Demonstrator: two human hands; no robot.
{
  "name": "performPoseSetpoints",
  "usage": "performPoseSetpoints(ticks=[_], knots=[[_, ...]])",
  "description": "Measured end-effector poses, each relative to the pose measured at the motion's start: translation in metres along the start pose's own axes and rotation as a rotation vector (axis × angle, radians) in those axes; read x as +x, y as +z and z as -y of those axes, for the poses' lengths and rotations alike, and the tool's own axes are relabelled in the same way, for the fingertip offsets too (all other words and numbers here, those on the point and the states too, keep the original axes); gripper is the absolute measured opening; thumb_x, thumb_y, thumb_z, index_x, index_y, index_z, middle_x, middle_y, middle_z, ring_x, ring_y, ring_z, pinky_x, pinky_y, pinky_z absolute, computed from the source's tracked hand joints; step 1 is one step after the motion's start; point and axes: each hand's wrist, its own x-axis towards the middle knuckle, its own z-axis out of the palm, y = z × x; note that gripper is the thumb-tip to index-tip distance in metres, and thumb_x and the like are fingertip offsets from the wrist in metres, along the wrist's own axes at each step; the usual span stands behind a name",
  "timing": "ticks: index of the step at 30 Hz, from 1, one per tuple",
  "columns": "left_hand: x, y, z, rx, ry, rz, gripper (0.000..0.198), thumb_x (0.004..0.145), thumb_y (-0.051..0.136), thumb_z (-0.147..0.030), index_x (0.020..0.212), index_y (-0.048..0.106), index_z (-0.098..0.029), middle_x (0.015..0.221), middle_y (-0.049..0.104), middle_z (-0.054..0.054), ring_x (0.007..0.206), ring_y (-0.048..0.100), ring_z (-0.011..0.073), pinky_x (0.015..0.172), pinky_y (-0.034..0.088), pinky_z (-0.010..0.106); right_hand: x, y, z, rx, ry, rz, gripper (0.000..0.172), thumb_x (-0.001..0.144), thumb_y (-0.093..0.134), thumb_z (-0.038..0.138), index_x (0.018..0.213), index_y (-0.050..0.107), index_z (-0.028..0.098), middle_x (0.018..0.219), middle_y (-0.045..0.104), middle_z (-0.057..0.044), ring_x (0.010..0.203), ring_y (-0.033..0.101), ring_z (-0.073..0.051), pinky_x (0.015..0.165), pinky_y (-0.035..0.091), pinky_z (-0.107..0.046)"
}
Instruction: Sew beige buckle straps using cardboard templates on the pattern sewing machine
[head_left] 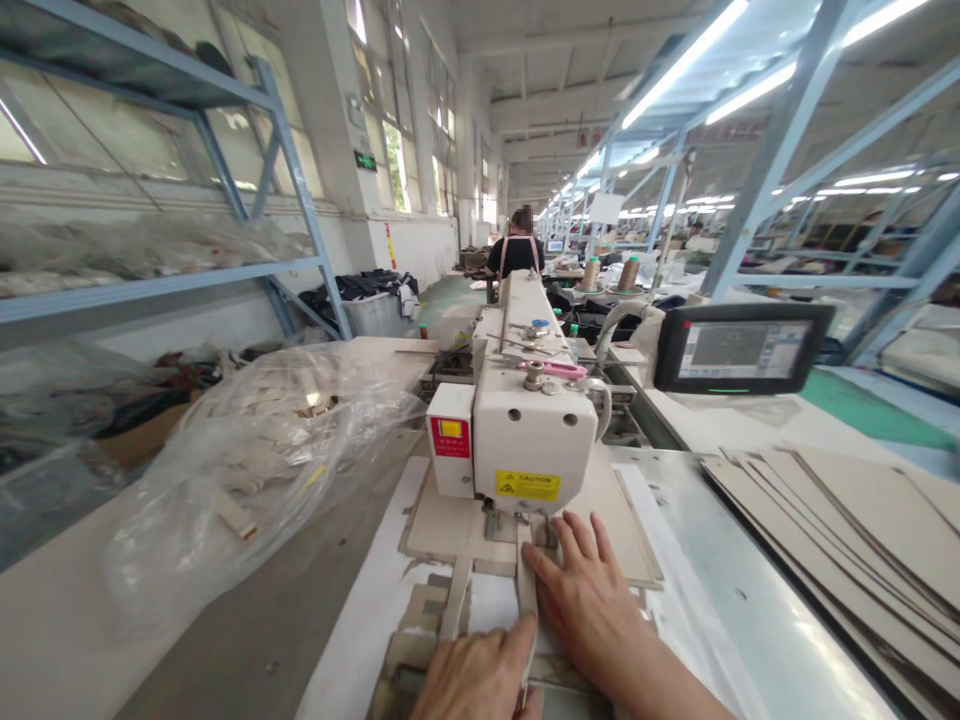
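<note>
Left hand: the left hand (pixel 480 672) is at the lower frame edge, one finger laid against the near end of the beige strip (pixel 526 590). Cannot tell whether it grips; the rest is cut off.
Right hand: the right hand (pixel 589 600) is released, flat, with fingers spread. It presses down just right of the strip, fingertips near the needle area.
Strip: one narrow piece between the two hands, running away under the head of the sewing machine (pixel 536 440).
Base plate: one beige plate (pixel 637 550) lies under the machine head, its right edge raised slightly off the desk (pixel 720 600).
Machine: one white unit with one yellow caution label (pixel 527 485) and one red label (pixel 450 437).
Container, left: one clear plastic bag (pixel 255 480), slumped on the desk and holding many small beige cut pieces; number cannot be told.
Right side: a fanned stack of beige sheets (pixel 862 520), overlapping and reaching the frame edge.
Open room: there is a bare lane between bag and machine, and a bare metal band between plate and sheets.
Screen: one control screen (pixel 742 348), lit, right of the machine.
Thread: two thread cones (pixel 592 272), upright behind the machine.
Container, far: one grey bin (pixel 371 315) with dark cloth heaped over it.
Shelving: a blue steel rack (pixel 300 200) along the left wall.
Persons: one co-worker (pixel 516 255), far down the line, back turned.
</note>
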Motion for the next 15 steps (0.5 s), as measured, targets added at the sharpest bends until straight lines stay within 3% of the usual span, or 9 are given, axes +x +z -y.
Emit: performPoseSetpoints(ticks=[3,6,9,12,15], knots=[[-0.001,0.000,-0.002,-0.062,0.025,0.002,0.061,0.083,0.058,-0.017,0.143,0.048,-0.022,0.109,0.074,0.010,0.098,0.072,0.0318,0.086,0.057,0.044,-0.003,-0.002,-0.004,-0.027,0.017,0.006,0.036,0.089,0.063,0.032,0.125,0.066,0.033,0.136,0.056,-0.018,0.137,0.040,-0.041,0.116,0.023,-0.065],[0.001,-0.008,-0.006,-0.180,0.070,0.005,0.057,0.082,0.067,-0.023,0.137,0.054,-0.019,0.114,0.072,0.010,0.103,0.068,0.0301,0.093,0.055,0.043,0.000,-0.007,-0.007,-0.033,0.025,-0.005,0.033,0.091,0.060,0.030,0.124,0.066,0.034,0.134,0.057,-0.017,0.137,0.040,-0.040,0.115,0.024,-0.065],[0.001,-0.019,0.001,-0.257,0.154,-0.121,0.042,0.090,0.061,-0.024,0.131,0.059,-0.019,0.110,0.070,0.008,0.107,0.063,0.0256,0.098,0.051,0.038,0.003,-0.008,-0.007,-0.011,0.029,-0.004,0.036,0.093,0.057,0.028,0.127,0.065,0.035,0.133,0.058,-0.016,0.135,0.043,-0.037,0.116,0.025,-0.063],[-0.003,-0.029,0.027,-0.220,0.155,-0.287,0.041,0.095,0.041,-0.011,0.129,0.061,-0.020,0.113,0.067,0.008,0.111,0.057,0.0228,0.102,0.047,0.038,0.004,-0.006,-0.005,0.030,0.038,0.032,0.041,0.094,0.057,0.033,0.134,0.060,0.037,0.135,0.057,-0.016,0.135,0.045,-0.036,0.116,0.027,-0.062],[-0.010,-0.033,0.066,-0.142,0.098,-0.287,0.059,0.084,0.038,0.004,0.130,0.063,-0.025,0.120,0.062,0.007,0.114,0.055,0.0212,0.103,0.046,0.036,0.000,-0.006,-0.004,0.072,0.055,0.100,0.049,0.093,0.057,0.037,0.141,0.054,0.037,0.143,0.053,-0.017,0.138,0.043,-0.037,0.116,0.029,-0.061]])
